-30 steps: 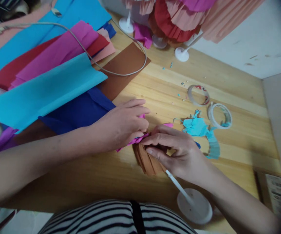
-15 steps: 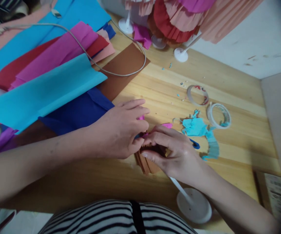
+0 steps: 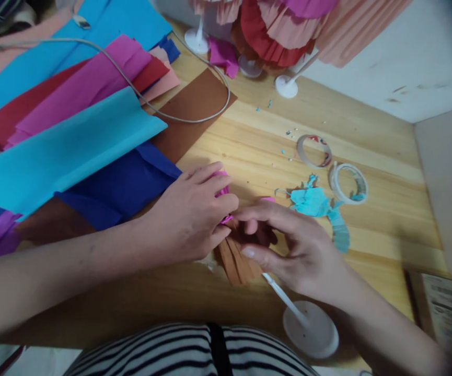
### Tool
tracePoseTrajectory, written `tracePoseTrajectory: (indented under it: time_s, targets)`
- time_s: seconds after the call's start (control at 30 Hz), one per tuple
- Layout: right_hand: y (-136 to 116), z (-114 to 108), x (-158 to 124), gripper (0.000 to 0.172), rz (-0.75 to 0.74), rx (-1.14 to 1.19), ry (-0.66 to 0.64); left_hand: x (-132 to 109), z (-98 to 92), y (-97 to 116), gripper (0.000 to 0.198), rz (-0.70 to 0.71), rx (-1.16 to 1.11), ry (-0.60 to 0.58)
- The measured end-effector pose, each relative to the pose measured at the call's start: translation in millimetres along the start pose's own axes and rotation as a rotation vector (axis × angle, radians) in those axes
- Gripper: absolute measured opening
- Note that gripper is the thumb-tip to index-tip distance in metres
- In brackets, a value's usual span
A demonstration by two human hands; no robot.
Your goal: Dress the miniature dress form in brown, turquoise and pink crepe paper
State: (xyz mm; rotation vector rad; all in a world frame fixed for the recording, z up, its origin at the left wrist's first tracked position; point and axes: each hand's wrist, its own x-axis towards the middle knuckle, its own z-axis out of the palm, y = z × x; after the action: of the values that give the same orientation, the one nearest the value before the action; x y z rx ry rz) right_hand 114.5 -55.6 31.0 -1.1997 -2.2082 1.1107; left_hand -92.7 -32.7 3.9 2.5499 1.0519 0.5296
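Observation:
My left hand (image 3: 202, 211) is closed on a gathered piece of magenta crepe paper (image 3: 222, 184), which shows between its curled fingers. Below it fans a pleated brown crepe paper (image 3: 235, 261) around the top of a white stand (image 3: 308, 326) with a round base. My right hand (image 3: 288, 235) is at the right of this paper, its thumb and forefinger apart. The forefinger's tip reaches the lower edge of the magenta piece, while the thumb lies by the brown pleats. What the other right fingers do is partly hidden.
Folded crepe sheets, a turquoise one (image 3: 72, 146) on top, cover the left, with a grey cable (image 3: 186, 120) across them. Two tape rolls (image 3: 314, 151) and a turquoise scrap (image 3: 310, 201) lie to the right. Ruffled paper pieces on white stands (image 3: 286, 86) stand at the back.
My right thumb and forefinger have spread apart and drawn back slightly from the brown pleats. More of the magenta paper shows in my left hand. The view has shifted a little.

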Motion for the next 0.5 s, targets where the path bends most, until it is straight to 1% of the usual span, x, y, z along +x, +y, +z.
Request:
tracePoseTrajectory:
  time_s: [0.03,0.1,0.2,0.3,0.37,0.5]
  targets:
    - [1,-3,-3,0.023,0.016,0.003,0.038,0,-0.4,0,0.012,0.003,0.000,0.000]
    - [5,-6,-7,0.016,0.057,0.004,0.100,1,-1.1,-1,0.011,0.012,-0.003,-0.001]
    - [9,-6,-11,0.008,0.076,0.006,0.103,1,-1.4,-1,0.010,0.023,-0.018,-0.005]
    - [8,-1,-11,0.005,0.031,-0.027,0.112,2,-1.2,-2,0.010,0.033,-0.024,0.002]
    - [5,3,-9,0.007,-0.008,-0.071,0.130,2,-1.2,-2,0.011,0.037,-0.026,0.002]
    - [0,12,-7,0.010,-0.152,-0.194,0.146,1,-2.1,-3,0.011,0.031,-0.022,-0.008]
